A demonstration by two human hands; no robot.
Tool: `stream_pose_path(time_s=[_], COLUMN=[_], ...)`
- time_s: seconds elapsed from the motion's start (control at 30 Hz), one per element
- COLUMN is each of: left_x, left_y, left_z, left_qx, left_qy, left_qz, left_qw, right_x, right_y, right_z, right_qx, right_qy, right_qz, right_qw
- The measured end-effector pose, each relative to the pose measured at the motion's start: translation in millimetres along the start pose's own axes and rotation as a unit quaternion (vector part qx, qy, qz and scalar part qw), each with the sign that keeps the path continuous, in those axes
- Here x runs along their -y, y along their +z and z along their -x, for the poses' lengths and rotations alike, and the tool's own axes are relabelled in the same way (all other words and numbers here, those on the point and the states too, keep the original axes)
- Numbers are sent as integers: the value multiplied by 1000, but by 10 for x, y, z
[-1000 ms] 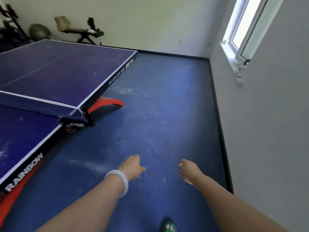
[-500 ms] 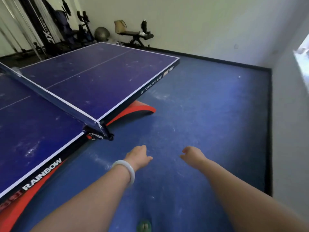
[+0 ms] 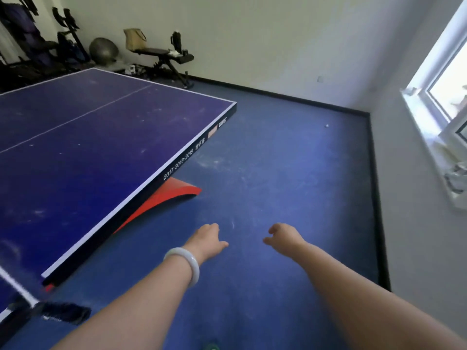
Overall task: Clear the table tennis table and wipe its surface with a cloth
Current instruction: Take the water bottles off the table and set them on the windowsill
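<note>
The table tennis table [image 3: 83, 157] fills the left side, its blue top bare but smeared with pale dust marks. Its net and black net clamp [image 3: 63, 315] are blurred at the lower left. My left hand [image 3: 207, 239], with a pale bangle on the wrist, hangs over the blue floor just right of the table's side edge. My right hand [image 3: 284, 236] is level with it, a hand's width to the right. Both are palm down with loosely curled, parted fingers, and I see nothing in either. No cloth is in view.
A small white ball [image 3: 326, 125] lies on the floor near the far right corner. The table's red leg [image 3: 164, 198] juts out onto the floor. A weight bench [image 3: 164, 53], grey exercise ball [image 3: 103, 50] and gym gear stand along the back wall. A window sill [image 3: 454, 178] is on the right.
The view has moved forward along the table's side, so the net clamp now sits at the lower left. The window is back in view. Both hands stay stretched ahead.
</note>
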State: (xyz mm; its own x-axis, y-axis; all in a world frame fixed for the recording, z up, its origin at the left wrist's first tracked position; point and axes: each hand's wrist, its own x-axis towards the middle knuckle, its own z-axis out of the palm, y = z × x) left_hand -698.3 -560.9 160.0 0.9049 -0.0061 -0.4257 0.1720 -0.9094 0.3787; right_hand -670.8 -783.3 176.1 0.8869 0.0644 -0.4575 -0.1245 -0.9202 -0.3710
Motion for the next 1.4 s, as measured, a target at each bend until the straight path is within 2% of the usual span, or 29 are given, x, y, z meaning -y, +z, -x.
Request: stream_pose_path(time_s=[0.2, 0.4, 0.7, 1.03, 1.2, 1.4], left_x=[-673, -1468, -2588, -3129, -3293, -3315], left_y=[-434, -638, -1351, -2183, -2819, -3534], left_z=[-1346, -2775, -4791, -7226, -8594, -9798], left_qx=[21, 56, 29, 21, 11, 8], left_qy=[38, 58, 20, -12, -18, -45], left_qz=[-26, -61, -19, -9, 9, 36], left_qw=[999, 995, 999, 1000, 1000, 998], right_x=[-144, -572, -967, -703, -393, 111], right_y=[-742, -1509, -2995, -4092, -4692, -5395], right_z=[-1108, -2408, -4465, -6896, -8279, -9673], right_qx=[-6, 12, 22, 55, 55, 67], right_qy=[34, 45, 15, -27, -23, -48], right_qz=[-35, -18, 9, 37, 32, 54], right_qw=[999, 999, 1000, 997, 998, 995])
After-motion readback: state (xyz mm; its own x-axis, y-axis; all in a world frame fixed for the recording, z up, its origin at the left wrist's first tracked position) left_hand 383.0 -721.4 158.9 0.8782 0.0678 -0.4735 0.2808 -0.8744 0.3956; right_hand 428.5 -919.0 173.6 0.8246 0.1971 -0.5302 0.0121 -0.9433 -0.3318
